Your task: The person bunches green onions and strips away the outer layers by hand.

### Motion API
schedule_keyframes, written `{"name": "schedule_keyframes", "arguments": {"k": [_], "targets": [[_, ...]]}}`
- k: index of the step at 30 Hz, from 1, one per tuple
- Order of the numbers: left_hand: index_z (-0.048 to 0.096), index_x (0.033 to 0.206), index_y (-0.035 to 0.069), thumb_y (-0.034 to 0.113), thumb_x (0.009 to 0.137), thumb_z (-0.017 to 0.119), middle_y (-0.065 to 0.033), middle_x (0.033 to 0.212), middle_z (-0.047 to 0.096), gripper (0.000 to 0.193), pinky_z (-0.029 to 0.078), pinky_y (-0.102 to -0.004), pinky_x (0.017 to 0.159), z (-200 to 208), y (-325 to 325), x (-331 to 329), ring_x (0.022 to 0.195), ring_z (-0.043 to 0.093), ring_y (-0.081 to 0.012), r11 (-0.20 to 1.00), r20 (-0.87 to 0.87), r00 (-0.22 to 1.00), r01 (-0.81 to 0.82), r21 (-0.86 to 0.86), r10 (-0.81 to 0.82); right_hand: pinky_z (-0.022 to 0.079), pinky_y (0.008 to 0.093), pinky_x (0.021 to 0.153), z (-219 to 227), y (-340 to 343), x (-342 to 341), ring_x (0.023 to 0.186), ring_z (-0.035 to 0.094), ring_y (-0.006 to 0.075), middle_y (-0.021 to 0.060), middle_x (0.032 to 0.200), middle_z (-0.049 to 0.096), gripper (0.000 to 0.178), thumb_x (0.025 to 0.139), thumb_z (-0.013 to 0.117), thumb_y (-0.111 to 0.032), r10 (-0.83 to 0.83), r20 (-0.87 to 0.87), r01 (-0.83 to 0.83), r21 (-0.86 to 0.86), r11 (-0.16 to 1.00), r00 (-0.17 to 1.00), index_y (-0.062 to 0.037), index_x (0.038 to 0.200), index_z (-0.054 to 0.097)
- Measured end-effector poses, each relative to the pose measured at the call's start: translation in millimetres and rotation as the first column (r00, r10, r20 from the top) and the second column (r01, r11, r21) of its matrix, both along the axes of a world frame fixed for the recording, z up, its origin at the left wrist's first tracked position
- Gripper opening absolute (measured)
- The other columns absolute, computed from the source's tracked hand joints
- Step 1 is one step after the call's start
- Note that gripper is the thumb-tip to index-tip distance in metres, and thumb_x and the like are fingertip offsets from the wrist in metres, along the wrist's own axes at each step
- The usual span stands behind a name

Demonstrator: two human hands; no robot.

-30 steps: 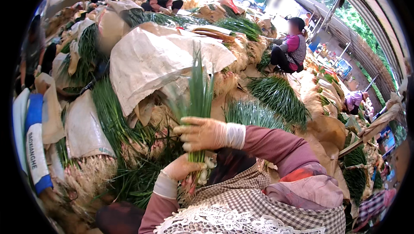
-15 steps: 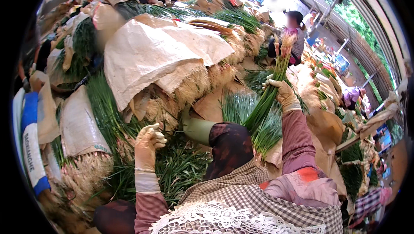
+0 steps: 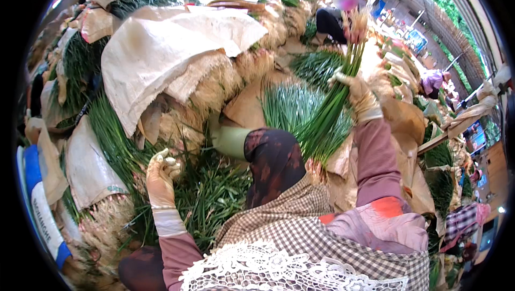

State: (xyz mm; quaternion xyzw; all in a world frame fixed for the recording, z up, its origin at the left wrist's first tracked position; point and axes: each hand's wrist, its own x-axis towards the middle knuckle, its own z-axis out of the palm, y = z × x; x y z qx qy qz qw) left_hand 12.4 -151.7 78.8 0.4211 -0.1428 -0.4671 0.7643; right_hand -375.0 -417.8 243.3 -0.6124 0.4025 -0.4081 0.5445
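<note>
The right hand (image 3: pixel 358 97) grasps a green-onion bunch (image 3: pixel 333 113), roots up, leaves over the onion pile (image 3: pixel 281 103), apparently for laying, which calls for controlled lowering; the left hand (image 3: pixel 161 177) curls loosely, empty.

So there's this crumpled brown sheeting (image 3: pixel 248 111) spread down low. Sitting right on it is a fan of green onions (image 3: pixel 284 107), with a darker bunch (image 3: pixel 315 67) just behind. Loose green leaves (image 3: pixel 214 197) are heaped off to the left, but honestly can't tell if sheeting runs under those.
</note>
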Motion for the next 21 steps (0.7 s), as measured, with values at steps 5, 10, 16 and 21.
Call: {"name": "schedule_keyframes", "arguments": {"k": [5,10,16,21], "targets": [[0.049,0.101,0.002,0.023,0.084,0.043,-0.0054,0.074,0.056,0.027,0.045,-0.0247,0.055,-10,-1,1,0.063,0.054,-0.0160,0.999,-0.009,1.000,-0.014,0.032,0.014,0.040,0.0268,0.064,11,-21,-27,0.068,0.050,0.0148,0.0074,0.073,0.055,0.021,0.072,0.057,-0.007,-0.360,-0.329,-0.051,-0.796,0.603,0.873,-0.0046,0.093,0.054],[0.049,0.102,0.002,0.023,0.083,0.044,-0.0076,0.079,0.056,0.029,0.046,-0.0251,0.057,-28,18,15,0.067,0.055,-0.0176,0.986,0.023,0.999,-0.036,0.165,0.033,0.038,0.0353,0.079,-2,-23,-29,0.090,0.048,0.0272,0.0061,0.087,0.054,0.038,0.052,0.059,0.000,-0.610,-0.445,-0.488,-0.866,0.108,0.655,-0.0117,0.088,0.051],[0.048,0.104,0.003,0.024,0.082,0.045,-0.0069,0.081,0.055,0.031,0.045,-0.0251,0.058,-28,34,8,0.068,0.054,-0.0174,0.968,0.077,0.997,-0.029,0.249,0.011,0.015,0.0389,0.100,-111,-33,-56,0.121,0.025,0.0234,0.0075,0.126,0.032,0.049,0.067,0.052,-0.003,-0.666,-0.745,-0.740,-0.466,0.486,0.031,-0.0243,0.110,0.045],[0.048,0.105,0.003,0.025,0.082,0.045,-0.0057,0.079,0.054,0.032,0.044,-0.0253,0.059,-27,38,-2,0.069,0.053,-0.0174,0.956,0.134,0.990,-0.003,0.294,-0.038,0.010,0.0384,0.102,-158,-11,-66,0.125,0.014,0.0232,0.0094,0.135,0.015,0.054,0.072,0.050,-0.007,-0.147,-0.897,-0.239,-0.048,0.970,-0.418,-0.0228,0.121,0.034]]}}
